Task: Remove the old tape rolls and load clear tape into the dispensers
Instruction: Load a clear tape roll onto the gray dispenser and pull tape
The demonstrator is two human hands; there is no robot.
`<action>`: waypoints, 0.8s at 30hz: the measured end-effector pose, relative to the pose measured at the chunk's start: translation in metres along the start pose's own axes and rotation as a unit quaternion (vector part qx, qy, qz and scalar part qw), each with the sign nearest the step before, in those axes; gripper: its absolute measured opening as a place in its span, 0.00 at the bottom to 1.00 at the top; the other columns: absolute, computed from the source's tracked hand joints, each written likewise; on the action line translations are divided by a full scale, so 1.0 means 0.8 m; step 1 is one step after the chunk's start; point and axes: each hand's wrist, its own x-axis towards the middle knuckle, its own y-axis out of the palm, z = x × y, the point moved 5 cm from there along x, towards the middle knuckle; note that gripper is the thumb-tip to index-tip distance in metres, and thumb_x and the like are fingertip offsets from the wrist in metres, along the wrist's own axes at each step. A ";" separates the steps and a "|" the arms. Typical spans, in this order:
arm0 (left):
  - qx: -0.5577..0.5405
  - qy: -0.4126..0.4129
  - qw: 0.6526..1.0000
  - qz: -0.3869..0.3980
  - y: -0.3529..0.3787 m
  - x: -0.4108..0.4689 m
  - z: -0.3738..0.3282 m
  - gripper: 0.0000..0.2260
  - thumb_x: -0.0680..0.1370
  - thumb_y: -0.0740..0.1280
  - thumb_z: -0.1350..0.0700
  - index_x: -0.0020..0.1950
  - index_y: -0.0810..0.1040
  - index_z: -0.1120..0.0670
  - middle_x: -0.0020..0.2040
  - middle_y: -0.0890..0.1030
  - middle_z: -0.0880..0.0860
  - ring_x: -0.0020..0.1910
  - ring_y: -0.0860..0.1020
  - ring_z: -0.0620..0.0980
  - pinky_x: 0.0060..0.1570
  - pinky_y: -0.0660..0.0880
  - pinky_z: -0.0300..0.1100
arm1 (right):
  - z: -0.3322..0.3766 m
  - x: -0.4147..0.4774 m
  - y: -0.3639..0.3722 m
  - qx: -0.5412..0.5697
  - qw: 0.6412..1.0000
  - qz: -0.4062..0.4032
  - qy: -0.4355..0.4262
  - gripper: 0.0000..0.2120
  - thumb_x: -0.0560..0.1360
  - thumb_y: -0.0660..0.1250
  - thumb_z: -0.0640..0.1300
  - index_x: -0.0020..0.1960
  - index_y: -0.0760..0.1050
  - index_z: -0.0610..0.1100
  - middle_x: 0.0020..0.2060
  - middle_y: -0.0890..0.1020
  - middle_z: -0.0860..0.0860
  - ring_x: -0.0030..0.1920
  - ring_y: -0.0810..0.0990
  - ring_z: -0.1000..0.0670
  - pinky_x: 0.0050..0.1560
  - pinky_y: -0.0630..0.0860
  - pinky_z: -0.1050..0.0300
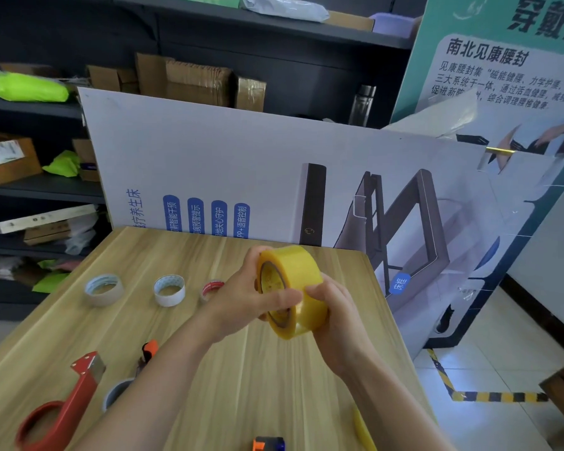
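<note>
Both hands grip yellow-tinted tape roll (292, 289) above desk (209, 369), left hand (251, 301) fingers over its core, right hand (334, 315) cupping outer rim; red dispenser (62, 408) lies near-left on desk.

A stockroom: dark shelves (46, 190) of cardboard boxes (189, 81), leaning posters (241, 164).

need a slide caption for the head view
Both hands, left and right, hold a yellowish tape roll above the wooden table.
</note>
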 end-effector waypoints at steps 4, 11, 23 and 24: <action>0.100 0.067 0.992 -0.031 -0.008 -0.021 -0.004 0.42 0.56 0.79 0.44 0.65 0.60 0.36 0.62 0.68 0.47 0.59 0.73 0.49 0.53 0.77 0.44 | -0.004 -0.002 0.013 -0.019 1.000 0.001 0.018 0.10 0.67 0.62 0.44 0.40 0.81 0.42 0.34 0.80 0.40 0.36 0.79 0.43 0.39 0.76 0.51; 0.156 0.133 0.975 -0.086 -0.004 -0.058 -0.020 0.45 0.60 0.77 0.38 0.71 0.58 0.38 0.68 0.61 0.41 0.67 0.68 0.47 0.61 0.73 0.50 | 0.006 -0.018 0.036 -0.040 0.998 0.045 0.002 0.09 0.65 0.62 0.45 0.34 0.82 0.47 0.30 0.79 0.45 0.35 0.77 0.47 0.40 0.74 0.52; 0.184 0.143 0.954 -0.188 0.011 -0.148 -0.053 0.39 0.63 0.79 0.52 0.70 0.65 0.46 0.70 0.67 0.43 0.71 0.66 0.46 0.67 0.65 0.36 | 0.002 -0.066 0.071 -0.039 0.988 0.148 -0.021 0.12 0.69 0.58 0.41 0.41 0.80 0.43 0.32 0.80 0.42 0.35 0.79 0.45 0.40 0.75 0.50; 0.204 0.149 0.948 -0.192 0.012 -0.154 -0.057 0.39 0.64 0.79 0.55 0.70 0.65 0.49 0.72 0.65 0.42 0.73 0.63 0.44 0.68 0.63 0.34 | 0.002 -0.068 0.076 -0.043 0.987 0.151 -0.020 0.12 0.70 0.57 0.41 0.41 0.80 0.44 0.32 0.80 0.42 0.35 0.79 0.45 0.40 0.75 0.51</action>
